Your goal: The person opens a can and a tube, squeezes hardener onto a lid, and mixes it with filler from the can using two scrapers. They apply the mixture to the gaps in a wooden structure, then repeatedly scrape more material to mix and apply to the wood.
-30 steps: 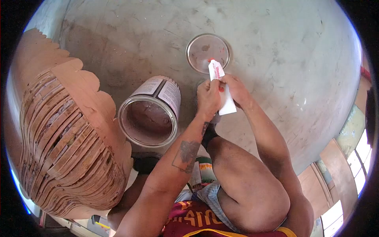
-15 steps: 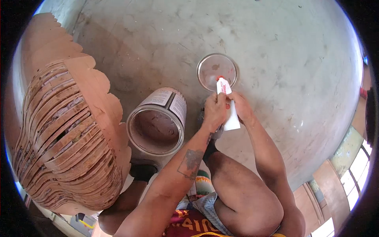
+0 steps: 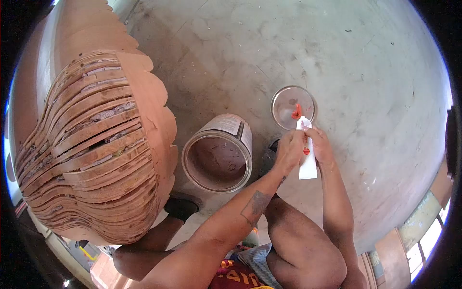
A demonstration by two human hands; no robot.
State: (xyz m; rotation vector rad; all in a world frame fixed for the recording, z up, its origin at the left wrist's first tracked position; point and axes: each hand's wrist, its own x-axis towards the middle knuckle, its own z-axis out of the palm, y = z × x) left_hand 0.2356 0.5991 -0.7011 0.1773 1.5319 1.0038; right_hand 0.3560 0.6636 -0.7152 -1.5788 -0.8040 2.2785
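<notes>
A white squeeze tube (image 3: 308,166) with red print is held between my two hands, its nozzle pointing away from me. My left hand (image 3: 290,148) grips the tube's left side and my right hand (image 3: 322,144) closes on its right side. Red paste (image 3: 297,111) comes from the nozzle and lies on the round lid (image 3: 280,113), which is on the floor just beyond my hands. Some brownish smears also mark the lid.
To the left of my hands an open can (image 3: 217,185) of brownish-pink filler lies tilted towards me. A large curved piece of layered brown strips (image 3: 96,154) fills the far left. The grey floor (image 3: 365,86) is scuffed. My feet and knees are close by.
More red paste has come out of the tube onto the lid. The view has shifted, so the lid, can and hands appear further right and lower.
</notes>
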